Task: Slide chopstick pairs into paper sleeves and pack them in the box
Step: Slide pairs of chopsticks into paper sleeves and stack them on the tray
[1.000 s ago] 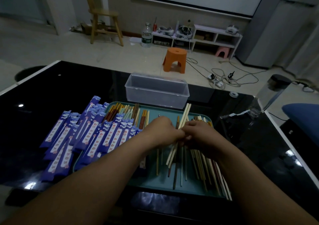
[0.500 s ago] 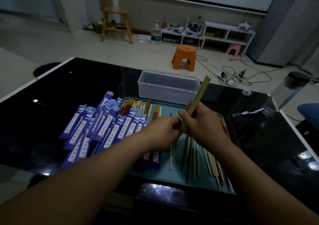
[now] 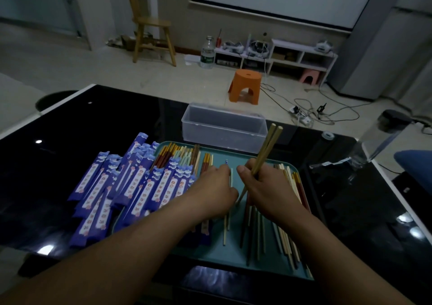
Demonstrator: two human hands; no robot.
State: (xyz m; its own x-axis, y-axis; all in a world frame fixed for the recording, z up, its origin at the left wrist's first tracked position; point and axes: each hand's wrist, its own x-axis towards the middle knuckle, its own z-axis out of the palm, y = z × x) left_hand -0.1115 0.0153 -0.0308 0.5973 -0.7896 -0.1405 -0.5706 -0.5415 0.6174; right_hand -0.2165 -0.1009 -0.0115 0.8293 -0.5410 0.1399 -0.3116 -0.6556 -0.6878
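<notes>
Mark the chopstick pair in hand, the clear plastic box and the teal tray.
held chopstick pair (image 3: 266,150): head view, upper shafts, just below the tips.
clear plastic box (image 3: 222,138): head view, near front wall.
teal tray (image 3: 231,259): head view, bare floor near its front edge.

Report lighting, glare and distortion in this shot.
Head view: dim, bluish light throughout. Head view: white glare spots on the glossy black table. Head view: wide-angle lens slants verticals at both sides. Head view: chopstick pair in the right hand reads sharp; print on the paper sleeves is soft.
</notes>
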